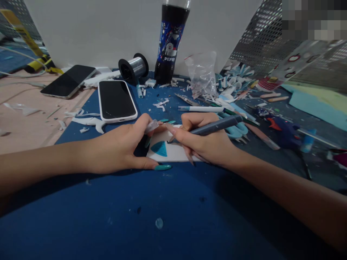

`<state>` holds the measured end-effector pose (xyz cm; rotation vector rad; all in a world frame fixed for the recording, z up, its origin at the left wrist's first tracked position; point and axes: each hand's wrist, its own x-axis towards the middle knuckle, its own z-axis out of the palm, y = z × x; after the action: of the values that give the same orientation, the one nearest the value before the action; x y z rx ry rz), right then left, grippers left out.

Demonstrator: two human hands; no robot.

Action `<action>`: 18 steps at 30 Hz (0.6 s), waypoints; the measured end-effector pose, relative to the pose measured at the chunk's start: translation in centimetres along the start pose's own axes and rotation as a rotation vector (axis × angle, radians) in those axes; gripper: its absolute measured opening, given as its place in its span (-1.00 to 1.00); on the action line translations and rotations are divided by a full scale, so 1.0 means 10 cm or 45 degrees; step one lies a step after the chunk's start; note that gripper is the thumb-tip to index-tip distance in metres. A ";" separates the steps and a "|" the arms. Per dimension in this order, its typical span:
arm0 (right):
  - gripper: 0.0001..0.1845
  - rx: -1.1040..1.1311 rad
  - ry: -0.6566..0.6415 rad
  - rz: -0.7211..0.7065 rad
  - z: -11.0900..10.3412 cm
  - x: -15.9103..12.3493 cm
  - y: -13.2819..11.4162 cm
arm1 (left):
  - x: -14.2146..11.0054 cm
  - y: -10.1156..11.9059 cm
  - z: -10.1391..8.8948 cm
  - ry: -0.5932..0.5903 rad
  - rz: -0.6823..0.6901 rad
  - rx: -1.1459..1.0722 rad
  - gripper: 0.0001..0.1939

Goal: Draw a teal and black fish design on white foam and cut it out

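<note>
A small white flat sheet (177, 153) lies on the blue mat between my hands. On its left part is a teal, rounded triangular shape (159, 148); whether drawn or laid on, I cannot tell. My left hand (121, 148) grips the sheet from the left, thumb at the front edge and fingers at the back. A small pale translucent piece (151, 126) shows at its index finger, partly hidden. My right hand (208, 141) is closed around a dark grey marker pen (218, 125), its tip down at the sheet beside the teal shape. Light-blue scissors handles (237, 130) lie behind that hand.
Two phones, a white-framed one (117, 100) and a dark one (69, 81), lie at the left. Behind stand a wire spool (139, 66), a Pepsi bottle (171, 43) and a clear bag (202, 74). Scraps, a white pen (200, 108) and a glue gun (282, 126) are rightward.
</note>
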<state>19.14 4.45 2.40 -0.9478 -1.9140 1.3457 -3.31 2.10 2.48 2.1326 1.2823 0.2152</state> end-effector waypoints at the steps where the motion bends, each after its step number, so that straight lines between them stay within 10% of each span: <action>1: -0.48 0.007 0.000 -0.001 0.00 0.00 0.00 | 0.00 0.00 0.00 -0.002 -0.001 0.004 -0.42; 18: -0.47 0.020 -0.009 0.035 0.01 -0.02 -0.03 | -0.03 -0.01 0.00 0.020 0.014 0.004 -0.45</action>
<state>19.08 4.20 2.65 -0.9666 -1.8991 1.3795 -3.52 1.89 2.45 2.1448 1.2811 0.2348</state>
